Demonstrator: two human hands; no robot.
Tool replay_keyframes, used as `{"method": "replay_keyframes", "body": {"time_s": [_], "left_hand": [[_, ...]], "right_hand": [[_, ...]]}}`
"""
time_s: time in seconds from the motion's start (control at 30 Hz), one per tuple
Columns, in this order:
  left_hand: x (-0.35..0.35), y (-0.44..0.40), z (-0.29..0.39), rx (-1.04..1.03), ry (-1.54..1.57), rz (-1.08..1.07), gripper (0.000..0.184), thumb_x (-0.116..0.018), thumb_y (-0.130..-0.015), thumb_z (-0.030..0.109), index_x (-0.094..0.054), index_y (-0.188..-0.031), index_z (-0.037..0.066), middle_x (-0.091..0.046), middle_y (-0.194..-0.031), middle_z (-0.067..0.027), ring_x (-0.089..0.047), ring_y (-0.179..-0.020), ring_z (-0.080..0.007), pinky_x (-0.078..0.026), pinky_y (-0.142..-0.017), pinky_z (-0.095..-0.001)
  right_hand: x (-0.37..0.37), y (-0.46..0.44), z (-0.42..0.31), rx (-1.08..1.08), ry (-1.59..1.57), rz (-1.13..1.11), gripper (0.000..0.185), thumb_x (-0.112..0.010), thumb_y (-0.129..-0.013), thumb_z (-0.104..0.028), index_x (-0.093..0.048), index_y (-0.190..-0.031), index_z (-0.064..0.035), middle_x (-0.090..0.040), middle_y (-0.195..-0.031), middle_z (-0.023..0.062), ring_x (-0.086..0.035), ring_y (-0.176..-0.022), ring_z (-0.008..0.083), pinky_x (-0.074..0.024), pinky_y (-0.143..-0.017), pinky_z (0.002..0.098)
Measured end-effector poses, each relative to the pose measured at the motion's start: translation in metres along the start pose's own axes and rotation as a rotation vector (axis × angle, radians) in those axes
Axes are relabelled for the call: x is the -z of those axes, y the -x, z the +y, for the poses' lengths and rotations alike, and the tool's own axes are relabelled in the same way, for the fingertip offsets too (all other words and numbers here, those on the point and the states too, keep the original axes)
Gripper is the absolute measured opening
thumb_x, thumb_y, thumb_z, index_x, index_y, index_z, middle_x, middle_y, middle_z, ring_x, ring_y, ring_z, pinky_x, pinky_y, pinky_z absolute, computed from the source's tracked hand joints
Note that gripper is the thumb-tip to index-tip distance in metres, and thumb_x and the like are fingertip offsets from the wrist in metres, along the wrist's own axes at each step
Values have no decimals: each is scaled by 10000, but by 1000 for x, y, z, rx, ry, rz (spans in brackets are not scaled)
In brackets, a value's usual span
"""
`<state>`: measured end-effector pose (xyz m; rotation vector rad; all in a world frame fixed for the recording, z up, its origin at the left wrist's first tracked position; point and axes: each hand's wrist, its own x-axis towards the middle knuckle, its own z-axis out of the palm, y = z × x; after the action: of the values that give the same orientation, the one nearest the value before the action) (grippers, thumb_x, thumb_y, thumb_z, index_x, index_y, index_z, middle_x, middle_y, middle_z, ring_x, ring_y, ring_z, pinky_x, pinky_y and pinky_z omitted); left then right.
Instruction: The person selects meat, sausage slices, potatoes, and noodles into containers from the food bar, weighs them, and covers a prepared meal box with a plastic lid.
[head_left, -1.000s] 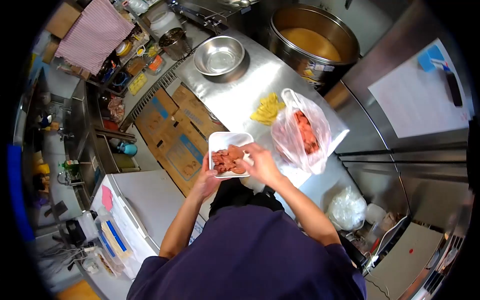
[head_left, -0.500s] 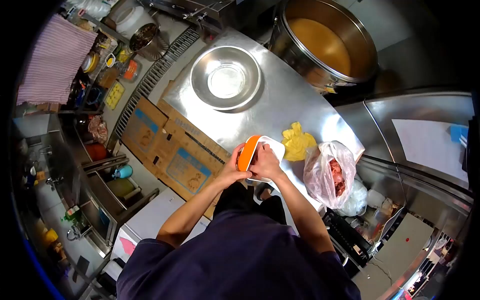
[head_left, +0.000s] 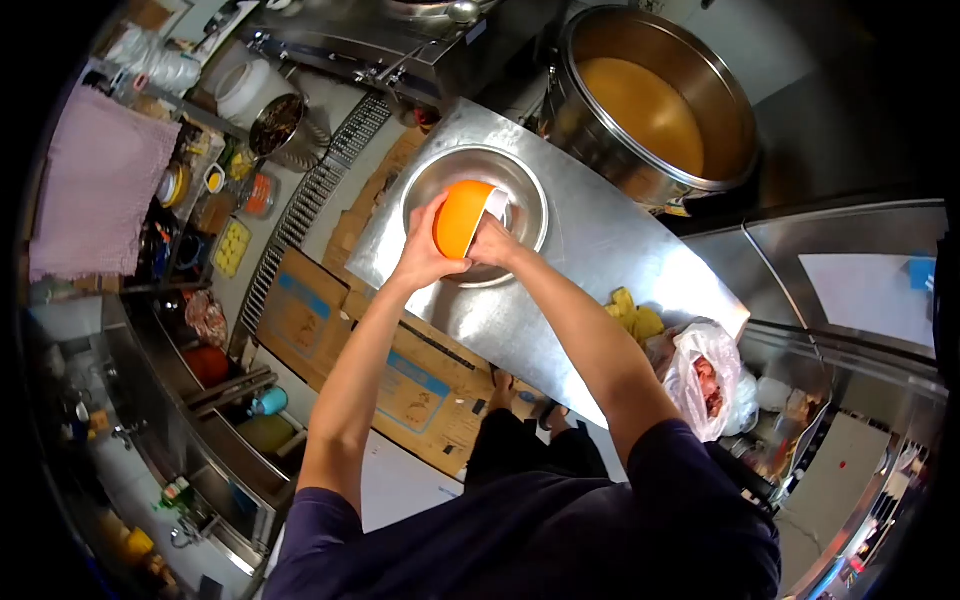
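My left hand [head_left: 424, 252] grips an orange bowl [head_left: 462, 218] with a white inside, its thumb along the bottom and its fingers along the left side. The bowl is tilted on its side above a wide metal basin [head_left: 535, 190] on the steel table. My right hand [head_left: 490, 243] reaches into the bowl's mouth; its fingertips are hidden, and so is whatever the bowl contains. Beyond my right forearm lies a crumpled yellow cloth [head_left: 636, 316]. Near the table's right corner sits a clear plastic bag of raw meat [head_left: 703, 385].
A large pot of brown liquid [head_left: 640, 115] stands behind the steel table [head_left: 610, 240]. Flattened cardboard [head_left: 310, 310] covers the floor on the left, beside a drain grate [head_left: 310, 190]. Shelves with jars and a metal bucket [head_left: 290, 135] are farther left.
Both hands have moved forward and left with the orange bowl, from the table's near edge to above the metal basin. The bowl has tipped further, with its orange outside facing up.
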<state>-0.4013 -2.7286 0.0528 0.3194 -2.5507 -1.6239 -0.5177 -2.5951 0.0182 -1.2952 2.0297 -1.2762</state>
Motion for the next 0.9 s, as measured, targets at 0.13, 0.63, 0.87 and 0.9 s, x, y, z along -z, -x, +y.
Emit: {"method": "replay_keyframes", "body": {"time_s": [0.13, 0.63, 0.87, 0.9], "left_hand": [[1, -11, -10, -46, -211, 55, 1121, -841, -544, 138, -316, -1530, 221, -330, -1401, -238, -371, -1320, -445, -374, -1125, -487], [31, 9, -13, -119, -124, 420, 1037, -806, -617, 84, -303, -1522, 156, -350, -1408, -188, -440, -1288, -362, -414, -1073, -474], [34, 43, 6, 153, 439, 477, 1110, -783, -708, 43, -116, -1583, 181, -369, -1473, -140, -460, -1312, -304, -510, -969, -404], [35, 43, 2, 158, 437, 484, 1104, -777, -715, 48, -114, -1584, 196, -359, -1484, -141, -454, -1321, -306, -506, -982, -412]], "right_hand": [[0, -1, 14, -36, 98, -74, 520, -707, -803, -198, -576, -1290, -69, -595, -1301, 203, -590, -1181, 372, -497, -986, 437], [40, 118, -10, -247, 81, 466, 205, -654, -851, -81, -688, -1046, -28, -680, -1174, 160, -636, -1108, 360, -512, -957, 426], [71, 276, -38, -385, 58, 621, 185, -711, -850, -65, -698, -1028, -17, -702, -1024, 157, -710, -882, 309, -579, -777, 364], [71, 292, -43, -374, 54, 617, 185, -711, -850, -65, -698, -1028, -17, -702, -1024, 157, -710, -882, 309, -579, -777, 364]]}}
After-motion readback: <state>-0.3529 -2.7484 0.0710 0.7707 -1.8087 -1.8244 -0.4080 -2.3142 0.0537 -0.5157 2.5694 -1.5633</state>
